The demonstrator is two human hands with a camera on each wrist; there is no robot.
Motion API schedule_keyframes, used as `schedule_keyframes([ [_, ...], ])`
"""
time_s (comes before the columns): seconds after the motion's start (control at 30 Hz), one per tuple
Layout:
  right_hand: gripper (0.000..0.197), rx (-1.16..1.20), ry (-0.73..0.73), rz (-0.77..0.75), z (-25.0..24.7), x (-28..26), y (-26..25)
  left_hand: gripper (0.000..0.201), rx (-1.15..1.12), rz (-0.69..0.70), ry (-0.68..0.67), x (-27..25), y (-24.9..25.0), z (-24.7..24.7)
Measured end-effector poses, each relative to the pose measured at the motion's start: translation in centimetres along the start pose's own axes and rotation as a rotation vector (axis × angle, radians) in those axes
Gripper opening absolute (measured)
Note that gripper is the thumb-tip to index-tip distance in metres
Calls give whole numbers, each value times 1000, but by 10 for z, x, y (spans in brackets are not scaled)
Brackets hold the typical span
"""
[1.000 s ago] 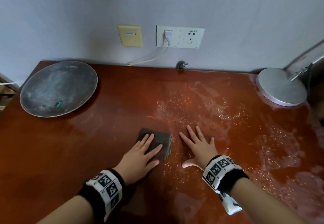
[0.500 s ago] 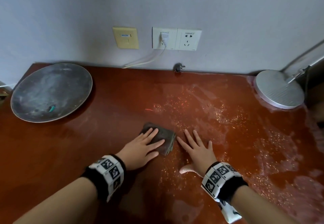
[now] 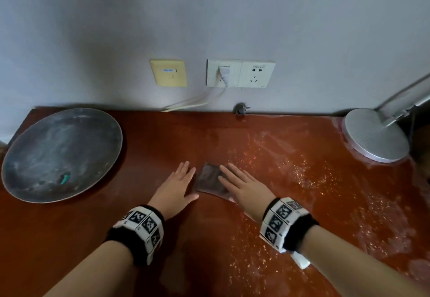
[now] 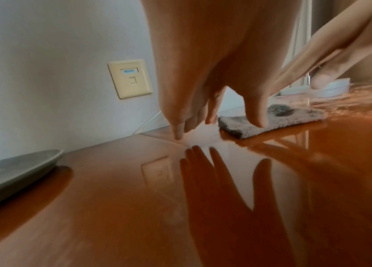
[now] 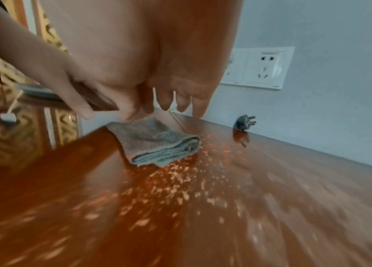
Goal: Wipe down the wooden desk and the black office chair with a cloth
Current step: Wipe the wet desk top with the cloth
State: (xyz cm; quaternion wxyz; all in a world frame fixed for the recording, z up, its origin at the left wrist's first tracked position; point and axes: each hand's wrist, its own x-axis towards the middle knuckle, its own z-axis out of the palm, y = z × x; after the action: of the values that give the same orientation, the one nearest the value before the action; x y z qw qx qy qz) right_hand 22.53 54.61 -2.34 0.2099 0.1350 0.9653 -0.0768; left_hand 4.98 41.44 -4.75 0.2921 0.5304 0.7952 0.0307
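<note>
Stretching across all three views, the desk (image 3: 302, 227) is glossy red-brown wood, its right half filmed with pale streaks and bright specks. At its left end sits a wide, shallow grey dish (image 3: 35, 180), smudged with whitish marks, holding one small teal object (image 3: 64, 178) near its front rim; what that object is cannot be made out. At the far right corner stands a round silver lamp base (image 3: 374, 136) with its stem rising toward the wall. On the wall are a yellowish plate (image 3: 168, 72) and a white double socket (image 3: 240, 73) with one white plug (image 3: 223, 73) in it, its cable dropping behind the desk.

The left hand (image 3: 175, 186) lies flat, fingers straight and together, gripping nothing; from the left wrist view its thumb comes down at the near edge of the cloth. The right hand (image 3: 244, 186) is also spread flat, fingers straight, its inner side over the cloth's right edge, closed around nothing.

The cloth (image 3: 208, 179), grey and folded, lies on the desk between the two hands. A loose black plug (image 3: 240, 108) rests at the back edge by the wall.
</note>
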Motion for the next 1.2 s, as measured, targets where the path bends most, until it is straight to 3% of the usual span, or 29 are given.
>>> schedule_keyframes([
  [0.1, 61, -92, -101, -60, 3, 27, -1, 101, 47, -118, -93, -1, -11, 0],
  [0.23, 64, -44, -141, -66, 6, 39, 2, 111, 69, -171, -145, 3, -8, 0],
  [0.43, 65, 109, -7, 247, -4, 52, 17, 111, 78, -246, -166, 6, 4, -5],
  [0.53, 58, 21, -31, 121, 3, 49, 0, 111, 81, -263, -157, 6, 7, -4],
  [0.63, 65, 71, -61, 35, 4, 47, 18, 113, 61, -277, -155, 8, 7, -2],
  [0.73, 65, 109, -62, 107, -4, 58, 49, 114, 47, -290, -146, 9, 6, -2],
  [0.8, 72, 118, -64, 103, -8, 55, 44, 116, 43, -295, -141, 10, 7, -2],
  [0.93, 67, 43, -140, -236, 3, 27, 0, 118, 41, -307, -128, 13, 9, -3],
  [1.0, 67, 30, -123, -304, 6, 30, 2, 119, 39, -311, -126, 14, 10, -3],
  [1.2, 67, 135, 56, 137, -12, 71, 56, 120, 11, -312, -107, 12, 7, 0],
])
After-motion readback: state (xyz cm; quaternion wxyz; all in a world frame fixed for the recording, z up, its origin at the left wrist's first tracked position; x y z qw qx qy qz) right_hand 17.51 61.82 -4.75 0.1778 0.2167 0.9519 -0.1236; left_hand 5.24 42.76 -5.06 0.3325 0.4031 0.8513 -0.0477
